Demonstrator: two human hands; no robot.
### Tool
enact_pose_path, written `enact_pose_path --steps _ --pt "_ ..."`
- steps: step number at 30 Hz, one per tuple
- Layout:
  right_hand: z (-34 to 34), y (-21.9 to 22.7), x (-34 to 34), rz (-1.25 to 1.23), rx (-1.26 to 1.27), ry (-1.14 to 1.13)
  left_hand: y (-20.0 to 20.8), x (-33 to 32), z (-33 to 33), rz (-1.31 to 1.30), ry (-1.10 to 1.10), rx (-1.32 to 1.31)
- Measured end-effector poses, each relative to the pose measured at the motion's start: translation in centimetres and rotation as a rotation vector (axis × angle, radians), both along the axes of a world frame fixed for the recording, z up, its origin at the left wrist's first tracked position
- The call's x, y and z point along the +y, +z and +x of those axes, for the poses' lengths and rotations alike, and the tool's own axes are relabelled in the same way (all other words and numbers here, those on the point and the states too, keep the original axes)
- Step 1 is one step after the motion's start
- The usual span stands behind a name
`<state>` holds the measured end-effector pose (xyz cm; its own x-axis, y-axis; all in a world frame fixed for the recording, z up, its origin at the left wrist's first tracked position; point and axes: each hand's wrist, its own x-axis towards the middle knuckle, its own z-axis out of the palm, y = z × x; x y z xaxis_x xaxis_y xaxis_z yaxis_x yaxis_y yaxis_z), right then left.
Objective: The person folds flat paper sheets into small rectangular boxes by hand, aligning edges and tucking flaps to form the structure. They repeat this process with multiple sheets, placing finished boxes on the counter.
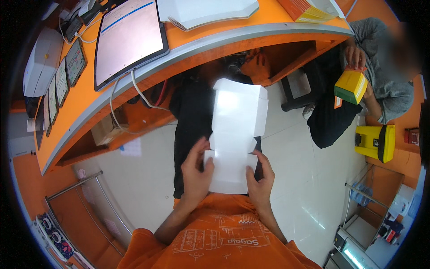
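Observation:
Across my lap lies an unfolded white carton blank (235,116), its glossy inner face up and its cut flaps spread at the sides. My left hand (197,168) grips the near left flap, thumb on top and fingers underneath. On the opposite edge, my right hand (260,179) pinches the near right flap in the same way. The panel between my hands lies close to my orange shirt (219,233), while the longer far part reaches out past my knees toward the desk.
An orange desk (188,42) curves ahead, bearing a tablet (130,40), several phones (75,62) and flat white cartons (210,11). At right a seated person holds a yellow-green box (351,87). A yellow container (374,142) and metal racks (367,193) stand beyond; cables (139,92) hang from the desk.

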<state>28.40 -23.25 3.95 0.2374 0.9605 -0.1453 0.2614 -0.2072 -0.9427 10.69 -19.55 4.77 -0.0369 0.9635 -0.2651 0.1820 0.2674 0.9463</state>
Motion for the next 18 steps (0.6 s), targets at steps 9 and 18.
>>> enact_pose_path --steps 9,18 --pt "0.5 -0.5 1.7 -0.099 0.392 -0.185 0.4 0.7 -0.1 0.111 -0.187 0.124" --pt "0.8 -0.3 2.7 -0.214 0.471 -0.202 0.0 1.3 -0.3 0.086 -0.138 -0.217"
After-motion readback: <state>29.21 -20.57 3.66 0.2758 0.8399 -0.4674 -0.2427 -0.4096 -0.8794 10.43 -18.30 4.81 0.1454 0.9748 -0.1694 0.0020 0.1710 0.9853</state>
